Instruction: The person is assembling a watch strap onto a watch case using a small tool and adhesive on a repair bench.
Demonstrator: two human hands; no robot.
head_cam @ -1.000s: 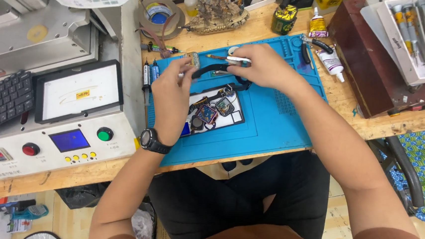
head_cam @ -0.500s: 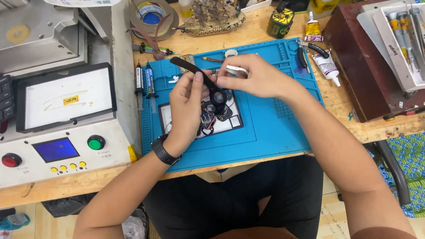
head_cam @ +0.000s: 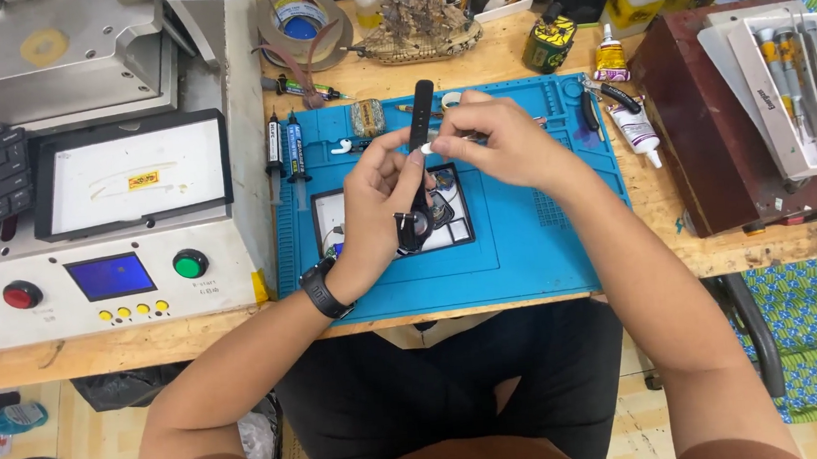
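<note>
- We are in the middle of handling a black watch (head_cam: 417,186) over the blue work mat (head_cam: 543,239); the watch is lifted above the mat, its strap pointing up and away from us, its round case low near our left palm.
- Our left hand (head_cam: 378,203) holds the watch from the side, the fingers closed around the strap and case.
- Our right hand (head_cam: 498,142) is touching the strap higher up; its fingertips are pinched together on a small white piece (head_cam: 427,148), but we cannot tell what this piece is.
- Under the watch lies a small black tray (head_cam: 461,226) with tiny parts, and two syringes (head_cam: 285,147) rest at the left edge of the mat.
- We judge the step is fine work on the strap or its joint; the next move will need a steady left grip and a small, exact motion of the right fingertips, so that nothing falls into the tray.
</note>
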